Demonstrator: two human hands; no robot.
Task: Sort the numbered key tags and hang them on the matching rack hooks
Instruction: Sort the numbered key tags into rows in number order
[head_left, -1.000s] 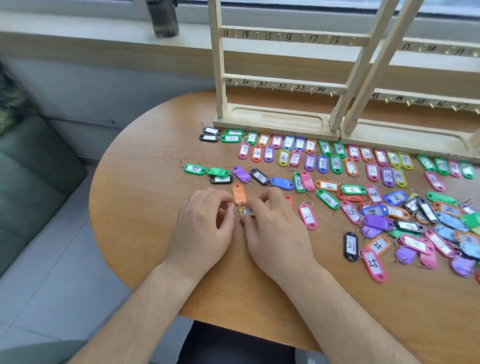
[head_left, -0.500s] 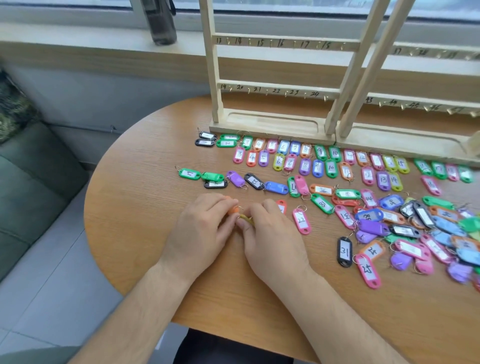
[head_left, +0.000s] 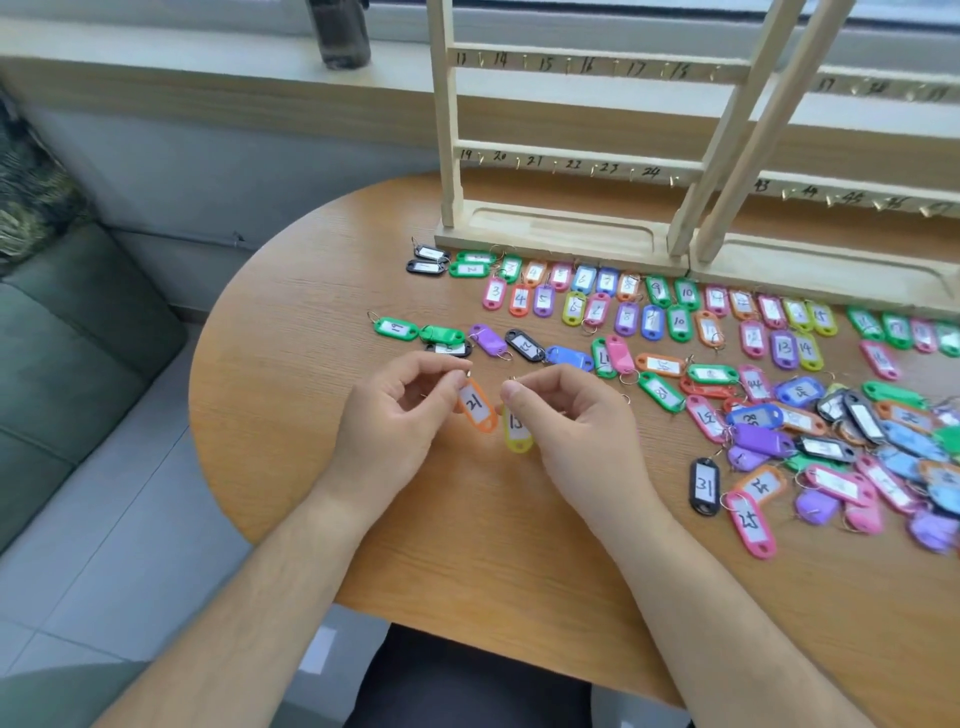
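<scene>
Wooden rack (head_left: 566, 228): upright at the far side of the round surface (head_left: 311, 322), its rails carrying numbered hooks.
Left hand (head_left: 395, 415): raised before the rack's left section, thumb and forefinger pinching the ring end of the orange tag (head_left: 477, 408) marked 21.
Right hand (head_left: 566, 421): beside it, nearer the rack's middle posts, fingers curled, pinching the top of the yellow tag (head_left: 517, 428) marked 13.
Rowed tags (head_left: 626, 317): flat along the rack's base.
Loose heap (head_left: 857, 441): before the rack's right section.
</scene>
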